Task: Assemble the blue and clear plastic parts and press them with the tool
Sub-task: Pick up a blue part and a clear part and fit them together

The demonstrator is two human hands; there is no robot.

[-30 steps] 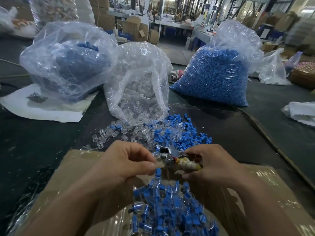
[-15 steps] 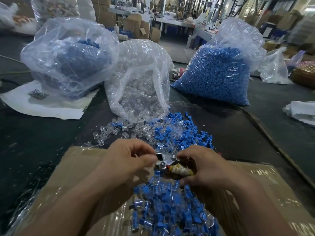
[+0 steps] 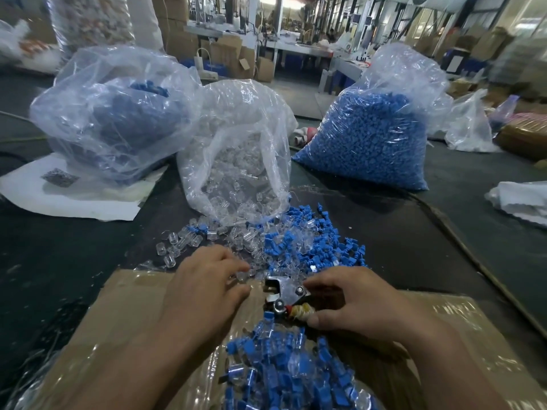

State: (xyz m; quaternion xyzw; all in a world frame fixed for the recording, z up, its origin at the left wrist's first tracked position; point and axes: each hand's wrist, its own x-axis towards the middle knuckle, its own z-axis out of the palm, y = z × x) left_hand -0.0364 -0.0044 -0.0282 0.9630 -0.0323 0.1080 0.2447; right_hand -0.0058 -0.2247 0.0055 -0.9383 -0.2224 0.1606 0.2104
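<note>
Grips the tool (image 3: 284, 294) in the right hand (image 3: 355, 303), fingers and thumb curled round the handles, thumb tip against the tape-wrapped one. Metal head pointing left, sitting between the two hands, jaws apart.

Reaches forward with the left hand (image 3: 207, 282), palm down, fingers loosely bent, tips at the near edge of the loose parts (image 3: 296, 247). Blurred there, so cannot tell whether pinching a clear piece or only touching.

Loose parts: blue and clear mixed, spilled on the dark desk (image 3: 444, 238) just beyond both hands, at the mouth of the clear-parts bag (image 3: 236, 155).

Just below the tool, nearest the camera: heap of assembled pieces (image 3: 284, 377), blue joined with clear, lying on a film-wrapped cardboard box (image 3: 133, 315). Both hands over the far edge of that box.

Further back on the desk: blue-parts bag (image 3: 370, 137) at right, full, upright. Hazy bag (image 3: 112, 113) with blue contents at left, standing on a white sheet (image 3: 59, 199). Clear-parts bag between those two, touching the hazy bag, apart from the blue-parts bag.

Behind all that: workshop benches and cartons, too blurred to detail.
</note>
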